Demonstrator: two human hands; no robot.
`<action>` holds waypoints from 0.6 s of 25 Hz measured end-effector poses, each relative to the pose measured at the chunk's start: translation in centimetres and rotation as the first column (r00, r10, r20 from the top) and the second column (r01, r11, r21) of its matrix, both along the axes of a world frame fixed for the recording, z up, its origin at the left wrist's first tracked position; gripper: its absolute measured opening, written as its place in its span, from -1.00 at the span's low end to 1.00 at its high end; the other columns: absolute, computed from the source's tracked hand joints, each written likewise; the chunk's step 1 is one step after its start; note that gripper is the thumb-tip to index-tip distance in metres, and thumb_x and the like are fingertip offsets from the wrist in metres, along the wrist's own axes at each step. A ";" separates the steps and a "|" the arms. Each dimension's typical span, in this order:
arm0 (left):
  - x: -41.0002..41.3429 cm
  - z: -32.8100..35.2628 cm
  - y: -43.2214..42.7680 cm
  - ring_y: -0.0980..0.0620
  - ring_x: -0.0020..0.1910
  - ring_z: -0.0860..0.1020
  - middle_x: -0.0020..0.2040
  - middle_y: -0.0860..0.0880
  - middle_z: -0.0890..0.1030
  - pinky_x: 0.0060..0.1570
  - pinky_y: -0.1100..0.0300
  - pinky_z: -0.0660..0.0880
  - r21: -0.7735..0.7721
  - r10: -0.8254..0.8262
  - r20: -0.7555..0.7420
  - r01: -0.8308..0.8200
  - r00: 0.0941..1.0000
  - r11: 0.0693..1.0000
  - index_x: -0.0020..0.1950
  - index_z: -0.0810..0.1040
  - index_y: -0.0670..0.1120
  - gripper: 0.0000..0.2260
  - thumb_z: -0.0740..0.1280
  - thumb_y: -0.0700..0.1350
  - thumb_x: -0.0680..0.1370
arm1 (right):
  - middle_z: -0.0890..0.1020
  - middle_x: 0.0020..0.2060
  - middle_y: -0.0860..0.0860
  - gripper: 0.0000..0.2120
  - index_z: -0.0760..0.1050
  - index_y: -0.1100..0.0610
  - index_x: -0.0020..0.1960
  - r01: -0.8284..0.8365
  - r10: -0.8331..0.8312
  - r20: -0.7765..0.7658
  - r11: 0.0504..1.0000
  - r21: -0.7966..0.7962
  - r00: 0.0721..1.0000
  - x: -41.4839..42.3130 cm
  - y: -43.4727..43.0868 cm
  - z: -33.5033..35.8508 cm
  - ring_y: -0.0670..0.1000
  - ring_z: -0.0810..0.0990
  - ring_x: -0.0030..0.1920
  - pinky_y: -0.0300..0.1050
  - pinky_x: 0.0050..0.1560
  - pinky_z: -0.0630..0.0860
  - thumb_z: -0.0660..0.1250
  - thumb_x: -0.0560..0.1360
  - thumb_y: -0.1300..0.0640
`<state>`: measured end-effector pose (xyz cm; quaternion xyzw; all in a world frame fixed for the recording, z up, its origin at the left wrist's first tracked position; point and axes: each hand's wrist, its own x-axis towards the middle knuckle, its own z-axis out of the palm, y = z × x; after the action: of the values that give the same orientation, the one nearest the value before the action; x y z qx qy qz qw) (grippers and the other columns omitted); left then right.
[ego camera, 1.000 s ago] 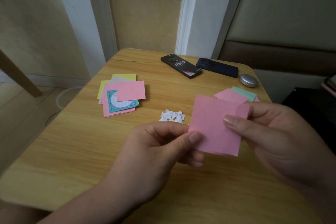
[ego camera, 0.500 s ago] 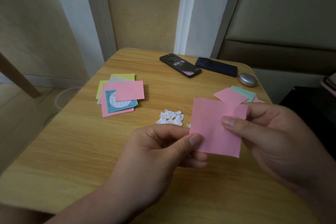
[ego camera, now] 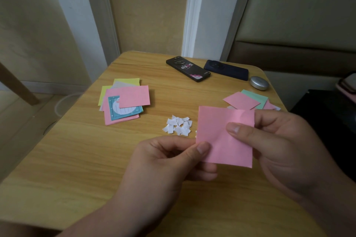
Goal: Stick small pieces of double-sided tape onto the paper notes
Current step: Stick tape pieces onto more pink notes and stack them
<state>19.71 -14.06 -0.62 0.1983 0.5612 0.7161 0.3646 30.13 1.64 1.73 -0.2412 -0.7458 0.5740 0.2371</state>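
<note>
A pink paper note [ego camera: 217, 132] is held above the wooden table [ego camera: 77, 159] between both hands. My left hand [ego camera: 169, 161] pinches its lower left corner with the thumb on top. My right hand [ego camera: 285, 144] pinches its right side, thumb pressed on the face, and the note's upper right part buckles slightly. Behind the note lies a small heap of white double-sided tape pieces [ego camera: 178, 126]. A stack of pink, yellow and teal notes [ego camera: 125, 100] lies at the left. More pink and green notes [ego camera: 248, 99] lie at the right.
Two dark phones [ego camera: 187, 68] [ego camera: 226, 69] and a small silver oval case [ego camera: 259, 82] lie at the table's far edge. A wall and door frame stand behind the table. A dark surface borders the table's right side.
The pink note has tilted a little and its upper right part now buckles under my right thumb. Both hands keep their grip in nearly the same place.
</note>
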 end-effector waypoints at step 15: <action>-1.0 0.6 -0.1 0.00 -0.37 0.59 -0.28 -0.06 0.70 -0.32 0.13 0.57 -0.041 0.075 -0.368 -0.097 0.927 0.994 -0.13 0.74 -0.02 -0.82 0.40 0.04 0.41 | 0.73 -0.32 0.04 -0.81 0.69 0.18 -0.21 -0.059 0.061 -0.007 0.987 0.150 0.998 0.0 -1.3 0.7 0.00 0.72 -0.29 -0.13 -0.25 0.65 0.43 0.31 0.06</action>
<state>18.73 -14.19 0.00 0.2925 0.6479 0.6654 0.2277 30.16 0.38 2.46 -0.1970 -0.7923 0.5246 0.2413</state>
